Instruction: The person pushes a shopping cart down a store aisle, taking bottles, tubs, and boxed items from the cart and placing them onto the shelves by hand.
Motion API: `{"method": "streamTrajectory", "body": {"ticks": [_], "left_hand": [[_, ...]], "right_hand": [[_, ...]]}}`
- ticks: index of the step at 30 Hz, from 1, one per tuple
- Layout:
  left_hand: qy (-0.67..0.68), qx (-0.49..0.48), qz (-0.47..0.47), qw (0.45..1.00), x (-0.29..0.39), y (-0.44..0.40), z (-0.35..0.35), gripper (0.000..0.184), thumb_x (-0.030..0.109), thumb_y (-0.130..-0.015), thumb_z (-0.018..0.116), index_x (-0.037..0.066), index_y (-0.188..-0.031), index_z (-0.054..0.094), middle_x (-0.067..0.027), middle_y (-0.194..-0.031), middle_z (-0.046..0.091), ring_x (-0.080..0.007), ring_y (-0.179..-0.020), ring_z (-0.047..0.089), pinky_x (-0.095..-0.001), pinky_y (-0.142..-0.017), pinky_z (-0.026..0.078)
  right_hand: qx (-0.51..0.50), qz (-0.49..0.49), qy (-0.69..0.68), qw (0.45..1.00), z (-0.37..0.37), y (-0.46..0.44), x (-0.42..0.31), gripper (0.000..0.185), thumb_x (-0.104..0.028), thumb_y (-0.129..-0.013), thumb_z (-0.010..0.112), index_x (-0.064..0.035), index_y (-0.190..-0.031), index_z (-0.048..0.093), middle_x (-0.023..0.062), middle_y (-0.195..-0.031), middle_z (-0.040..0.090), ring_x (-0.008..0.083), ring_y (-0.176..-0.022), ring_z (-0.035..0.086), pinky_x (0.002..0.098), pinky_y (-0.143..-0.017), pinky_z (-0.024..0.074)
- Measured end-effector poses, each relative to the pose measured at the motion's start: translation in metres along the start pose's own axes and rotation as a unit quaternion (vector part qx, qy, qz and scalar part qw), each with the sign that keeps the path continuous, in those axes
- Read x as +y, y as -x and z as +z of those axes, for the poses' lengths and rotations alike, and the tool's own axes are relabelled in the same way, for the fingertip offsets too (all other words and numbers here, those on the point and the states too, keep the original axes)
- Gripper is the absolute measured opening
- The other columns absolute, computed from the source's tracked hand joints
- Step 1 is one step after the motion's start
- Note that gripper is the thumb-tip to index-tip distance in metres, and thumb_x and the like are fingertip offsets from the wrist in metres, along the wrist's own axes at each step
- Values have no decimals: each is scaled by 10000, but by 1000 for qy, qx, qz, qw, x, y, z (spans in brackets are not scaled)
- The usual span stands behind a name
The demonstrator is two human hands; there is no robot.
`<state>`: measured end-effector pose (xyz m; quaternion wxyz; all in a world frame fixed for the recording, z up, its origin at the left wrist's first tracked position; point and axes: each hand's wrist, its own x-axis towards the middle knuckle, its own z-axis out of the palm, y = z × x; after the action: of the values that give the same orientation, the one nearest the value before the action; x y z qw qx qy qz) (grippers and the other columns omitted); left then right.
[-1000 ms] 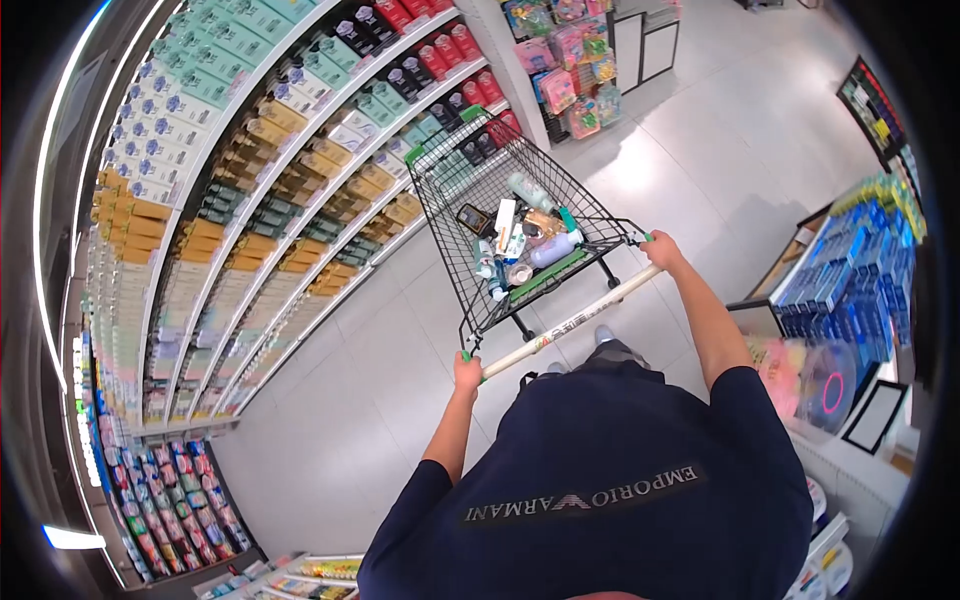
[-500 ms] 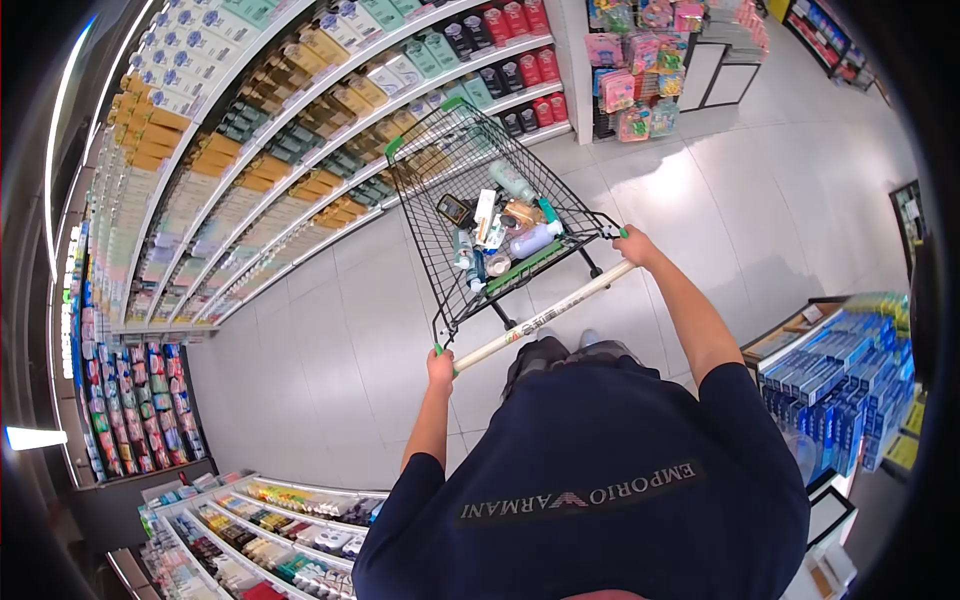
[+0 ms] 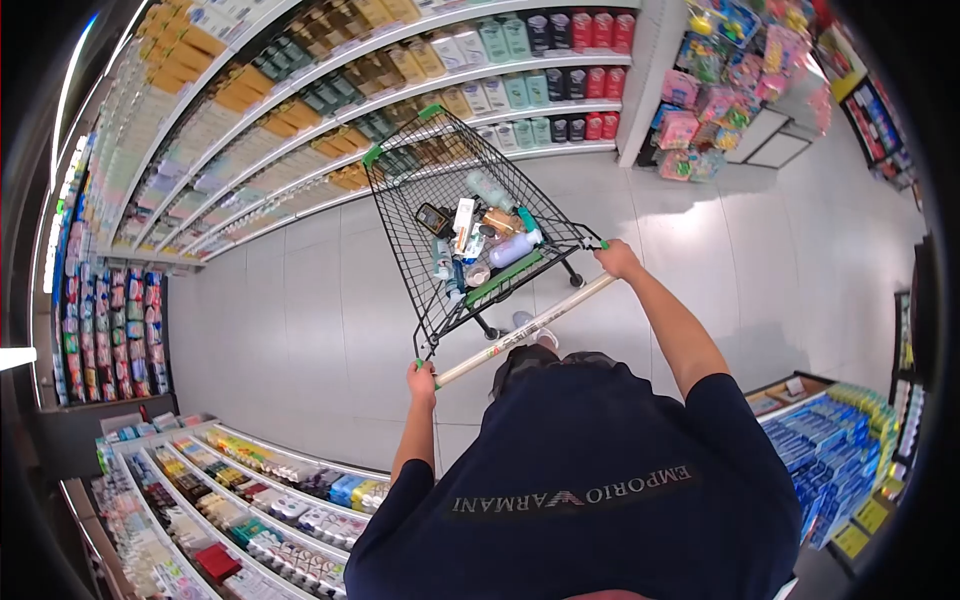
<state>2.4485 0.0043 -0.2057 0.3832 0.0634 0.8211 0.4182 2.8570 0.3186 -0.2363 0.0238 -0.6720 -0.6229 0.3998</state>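
Note:
A black wire shopping cart (image 3: 400,250) with green corners stands in front of me. Its pale handle bar (image 3: 525,330) slants across, nearer to me on the left. My left hand (image 3: 422,380) is wrapped round the bar's left end, and my right hand (image 3: 618,259) grips the right end. Inside the basket lie several goods: a lilac bottle (image 3: 515,249), a pale green bottle (image 3: 488,188), a white box (image 3: 463,222) and a black item (image 3: 432,220) against the side. Smaller goods among them are hard to make out.
Long shelves (image 3: 400,98) of bottles and boxes run along the far side, close to the cart's front. More shelves (image 3: 240,500) stand at the lower left. A hanging toy display (image 3: 700,110) is at the upper right, and stacked blue boxes (image 3: 830,450) are at the lower right.
The cart and both hands have shifted left and slightly down in view. The surroundings have swung round, with the lower-left shelves showing more. Both hands stay closed on the bar.

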Motion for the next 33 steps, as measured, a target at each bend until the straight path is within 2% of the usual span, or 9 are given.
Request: {"method": "streamTrajectory", "body": {"ticks": [1,5,9,11,19,24,26,30,33], "left_hand": [[9,9,-9,1000,2,-7,-5,80,64,-783,564,68,-725,510,-37,-667,512,-148,-600,475,-304,-551,391],[45,55,-28,997,5,-31,-28,134,136,-834,628,53,-772,543,-63,-720,604,-141,-607,506,-296,-550,395],[76,81,-17,994,-6,-57,-58,119,129,-826,638,35,-800,570,-96,-781,676,-136,-613,538,-285,-554,402],[77,93,-17,993,1,-64,-77,112,124,-819,638,30,-796,581,-102,-783,680,-134,-613,543,-284,-554,404],[84,146,-1,986,-12,-88,-136,124,121,-798,636,-2,-782,630,-109,-776,688,-127,-604,555,-269,-564,416],[108,174,-9,979,-28,-84,-130,127,121,-804,624,-4,-780,628,-106,-769,686,-124,-613,556,-269,-566,414],[112,192,-13,975,-32,-76,-125,129,122,-807,617,-3,-776,628,-106,-767,686,-123,-618,556,-271,-566,412],[123,205,-18,971,-38,-71,-98,140,126,-813,585,3,-759,624,-98,-746,666,-141,-624,538,-289,-574,407],[145,211,-31,966,-35,-60,-89,149,128,-814,563,4,-748,612,-96,-743,651,-155,-631,531,-305,-583,408]], "right_hand": [[-19,-10,-13,1000,3,-4,-10,362,-331,-763,575,19,-833,638,217,-795,667,363,-796,650,425,-769,504],[-52,-72,-7,996,25,-22,-41,400,-341,-754,588,45,-849,630,287,-860,634,425,-861,607,453,-810,475],[-60,-97,9,993,49,-15,-68,396,-339,-751,596,46,-831,634,280,-837,635,420,-840,613,453,-791,478],[-106,-121,4,987,63,-17,-79,385,-334,-749,601,45,-809,631,274,-807,631,418,-807,614,457,-769,479],[-118,-113,-15,986,97,13,-145,341,-294,-756,580,45,-778,613,263,-792,627,395,-779,610,449,-745,476],[-122,-154,29,980,106,-27,-169,349,-305,-755,583,36,-813,627,260,-846,635,398,-830,610,452,-773,474],[-102,-219,99,965,108,-52,-178,367,-330,-749,594,20,-848,643,256,-874,642,408,-857,611,455,-795,479],[-84,-229,123,962,95,-88,-217,373,-345,-719,626,6,-843,653,257,-895,645,408,-871,611,448,-808,483],[-139,-199,136,960,89,-110,-251,392,-340,-724,621,11,-894,663,268,-992,632,405,-953,603,427,-858,484]]}}
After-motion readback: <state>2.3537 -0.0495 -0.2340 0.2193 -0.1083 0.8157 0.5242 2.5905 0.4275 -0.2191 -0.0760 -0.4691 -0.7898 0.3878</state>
